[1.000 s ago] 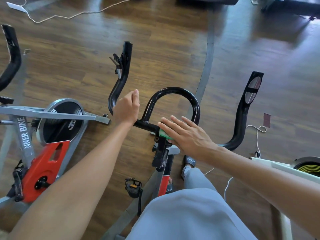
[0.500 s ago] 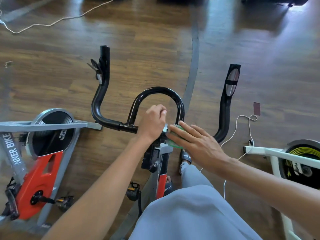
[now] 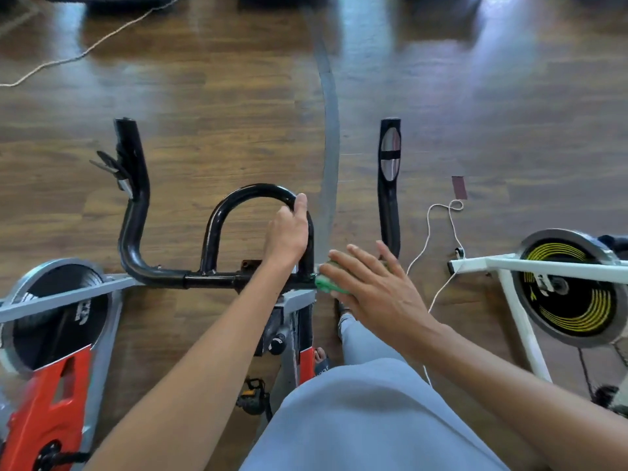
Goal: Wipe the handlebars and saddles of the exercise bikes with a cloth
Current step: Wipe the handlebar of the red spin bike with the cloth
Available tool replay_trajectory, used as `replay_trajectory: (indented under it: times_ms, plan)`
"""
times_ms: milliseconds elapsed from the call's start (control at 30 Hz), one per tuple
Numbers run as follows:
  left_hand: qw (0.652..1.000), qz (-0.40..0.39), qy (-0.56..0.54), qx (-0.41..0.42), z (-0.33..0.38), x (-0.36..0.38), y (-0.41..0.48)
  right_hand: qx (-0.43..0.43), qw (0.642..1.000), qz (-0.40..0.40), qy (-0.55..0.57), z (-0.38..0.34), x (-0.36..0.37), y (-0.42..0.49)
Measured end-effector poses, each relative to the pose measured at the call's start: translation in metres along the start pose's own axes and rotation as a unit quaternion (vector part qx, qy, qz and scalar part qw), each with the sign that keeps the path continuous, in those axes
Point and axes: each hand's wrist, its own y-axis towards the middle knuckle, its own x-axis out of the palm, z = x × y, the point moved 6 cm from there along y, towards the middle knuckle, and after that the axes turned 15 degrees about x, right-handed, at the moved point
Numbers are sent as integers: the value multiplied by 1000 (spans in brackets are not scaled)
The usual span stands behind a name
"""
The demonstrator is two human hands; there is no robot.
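Cloth (image 3: 331, 283) green, lying on handlebar (image 3: 217, 279) crossbar, right of loop. Right hand (image 3: 370, 283) pressing it, fingers spread flat. Left hand (image 3: 289, 232) gripping loop's right side, fingers curling round. Red bike (image 3: 51, 385) standing left, white bike (image 3: 560, 283) right, on floor (image 3: 238, 96).

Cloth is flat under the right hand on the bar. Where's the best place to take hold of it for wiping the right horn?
Probably by the green cloth's exposed left edge, sticking out from under the right hand beside the centre loop. The rest is hidden under flat fingers. Come from above, curling fingers and thumb round bar and cloth together, so the grip wraps the round tube toward the right horn.
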Motion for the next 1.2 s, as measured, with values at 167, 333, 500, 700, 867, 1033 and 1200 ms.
replay_trajectory:
  times_ms: [167,333,500,700,867,1033,1200]
  plan:
    - [997,42,-49,-29,-7,10,-5,147,957,17,251,68,-13,-1]
    - [990,64,-110,-53,-9,24,0,464,679,12,569,57,15,-4]
    - [990,76,-112,-49,-1,30,-3,437,707,-35,554,91,19,62]
    - [990,71,-114,-52,6,28,-7,401,635,14,660,119,-12,152]
    - [988,75,-122,-51,4,28,-7,421,619,-16,663,107,5,112]
    - [987,102,-117,-44,2,26,-10,446,627,-45,637,104,15,96]
    - [981,177,-76,-36,-1,15,-8,467,602,-28,647,113,-9,133]
